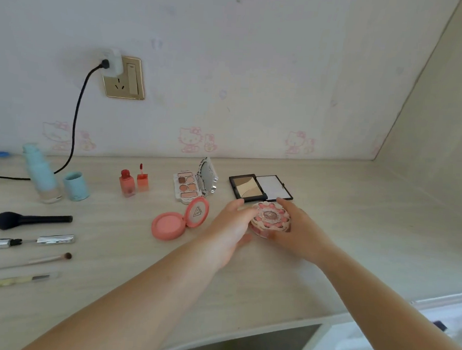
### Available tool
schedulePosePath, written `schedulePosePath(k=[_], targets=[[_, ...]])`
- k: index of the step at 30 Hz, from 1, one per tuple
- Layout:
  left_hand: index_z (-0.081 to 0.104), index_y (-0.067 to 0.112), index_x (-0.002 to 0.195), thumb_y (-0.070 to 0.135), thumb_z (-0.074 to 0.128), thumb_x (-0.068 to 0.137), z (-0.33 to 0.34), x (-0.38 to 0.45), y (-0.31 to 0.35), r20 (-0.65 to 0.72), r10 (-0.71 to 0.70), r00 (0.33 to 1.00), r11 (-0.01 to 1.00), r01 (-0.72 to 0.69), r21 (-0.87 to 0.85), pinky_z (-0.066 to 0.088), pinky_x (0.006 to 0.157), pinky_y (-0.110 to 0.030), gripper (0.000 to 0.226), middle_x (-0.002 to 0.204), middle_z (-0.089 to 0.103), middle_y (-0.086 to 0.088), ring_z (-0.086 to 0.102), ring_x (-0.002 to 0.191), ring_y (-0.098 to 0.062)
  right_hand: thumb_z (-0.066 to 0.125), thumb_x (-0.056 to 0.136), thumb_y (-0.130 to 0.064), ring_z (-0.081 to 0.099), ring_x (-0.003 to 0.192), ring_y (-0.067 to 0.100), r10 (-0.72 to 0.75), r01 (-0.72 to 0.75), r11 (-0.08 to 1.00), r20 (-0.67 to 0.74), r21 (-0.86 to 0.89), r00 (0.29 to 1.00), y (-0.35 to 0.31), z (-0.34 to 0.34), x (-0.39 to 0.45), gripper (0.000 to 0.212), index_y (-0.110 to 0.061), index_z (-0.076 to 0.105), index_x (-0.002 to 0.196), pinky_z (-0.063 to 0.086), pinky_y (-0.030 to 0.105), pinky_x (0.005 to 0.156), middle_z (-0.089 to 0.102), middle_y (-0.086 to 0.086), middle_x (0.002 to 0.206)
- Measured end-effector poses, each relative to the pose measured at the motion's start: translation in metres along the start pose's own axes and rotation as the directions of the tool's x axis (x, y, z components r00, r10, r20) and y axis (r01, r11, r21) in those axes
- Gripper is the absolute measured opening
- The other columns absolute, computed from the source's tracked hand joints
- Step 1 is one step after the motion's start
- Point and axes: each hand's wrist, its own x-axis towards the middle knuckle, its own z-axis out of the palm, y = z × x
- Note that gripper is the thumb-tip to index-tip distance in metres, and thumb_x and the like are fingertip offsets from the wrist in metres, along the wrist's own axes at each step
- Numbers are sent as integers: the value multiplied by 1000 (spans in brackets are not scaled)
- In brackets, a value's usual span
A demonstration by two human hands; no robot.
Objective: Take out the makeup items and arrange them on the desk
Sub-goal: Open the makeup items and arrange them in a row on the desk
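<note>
Before you lies a pale wood-grain desk [327, 262] that meets the wall at its far edge. Along your left side, a black fluffy brush [29, 220], a silver opened mascara tube [23, 242], a thin brown-tipped brush [46, 258] and a pale yellow pencil [12, 279] lie in a column. Behind them stand a light-blue bottle [42, 175] and its light-blue cap [76, 186]. Toward the middle you have two small red tint bottles [133, 182], an open white eyeshadow palette with mirror [194, 184], an open round coral blush compact [180, 219] and an open black rectangular powder palette [260, 188]. A round pink decorated compact [270, 220] rests near that black palette.
</note>
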Motion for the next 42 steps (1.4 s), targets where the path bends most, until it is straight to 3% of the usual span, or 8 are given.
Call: schedulePosePath(k=[3, 10, 14, 18, 22, 29, 34, 42], targets=[[36, 21, 140, 22, 54, 91, 3, 8, -2, 19, -12, 1000, 1000, 12, -8, 52, 87, -35, 52, 127, 57, -4, 61, 98, -14, 74, 74, -33, 41, 130, 18, -21, 21, 997, -6, -77, 1000, -2, 4, 2, 90, -30, 22, 147, 33, 27, 103, 36, 2, 142], [36, 21, 139, 22, 58, 88, 0, 7, -5, -16, -14, 1000, 993, 12, -116, 48, 82, -32, 55, 130, 56, -3, 55, 116, -18, 77, 71, -38, 46, 122, 14, -87, 85, 996, -112, -24, 990, -11, 4, -5, 88, -30, 28, 144, 38, 23, 96, 40, 0, 135], [61, 17, 105, 23, 56, 90, 1, -9, -4, 58, 10, 998, 981, 1, -194, 51, 82, -31, 17, 99, 67, 3, 62, 95, -12, 76, 72, -33, 48, 107, 8, -139, 156, 985, -191, 76, 972, -27, -1, -12, 83, -32, 31, 142, 38, 21, 89, 35, -9, 121], [66, 13, 100, 12, 51, 91, 7, -24, -2, 118, 102, 988, 964, -69, -257, 56, 80, -31, 18, 82, 73, 1, 67, 70, -9, 72, 72, -25, 46, 121, 14, -198, 212, 977, -226, 38, 954, -40, 1, -21, 79, -33, 33, 140, 43, 32, 99, 36, -5, 132], [68, 14, 92, 12, 47, 89, -2, -30, 5, 69, 125, 990, 965, -105, -238, 55, 82, -36, 21, 69, 71, 2, 65, 63, -10, 76, 71, -39, 43, 124, 11, -274, 273, 962, -168, -29, 947, -36, -6, -28, 83, -32, 32, 142, 40, 30, 102, 37, -10, 126], [68, 16, 92, 31, 49, 89, -26, -33, 24, 99, 38, 994, 996, -30, -80, 53, 71, -30, 24, 88, 72, -4, 63, 74, -16, 73, 63, -54, 32, 132, -4, -384, 389, 913, 61, -121, 921, -44, -38, -32, 110, -43, 2, 146, 36, 31, 109, 32, -14, 148], [67, 11, 109, 36, 46, 91, -29, -39, 34, 184, 9, 983, 996, -24, 83, 53, 68, -26, 37, 104, 72, -12, 64, 79, -17, 77, 72, -37, 40, 117, -20, -401, 436, 888, 221, -146, 889, -60, -42, -37, 103, -56, 2, 138, 34, 3, 95, 33, -41, 130], [63, 18, 120, 57, 40, 91, -18, -45, 7, 284, 59, 957, 928, 52, -369, 51, 94, -44, 53, 93, 72, -2, 68, 76, -14, 67, 79, -42, 43, 123, 6, -324, 322, 943, -14, -80, 946, -64, -24, -40, 86, -38, 15, 147, 34, 20, 96, 37, -8, 137]])
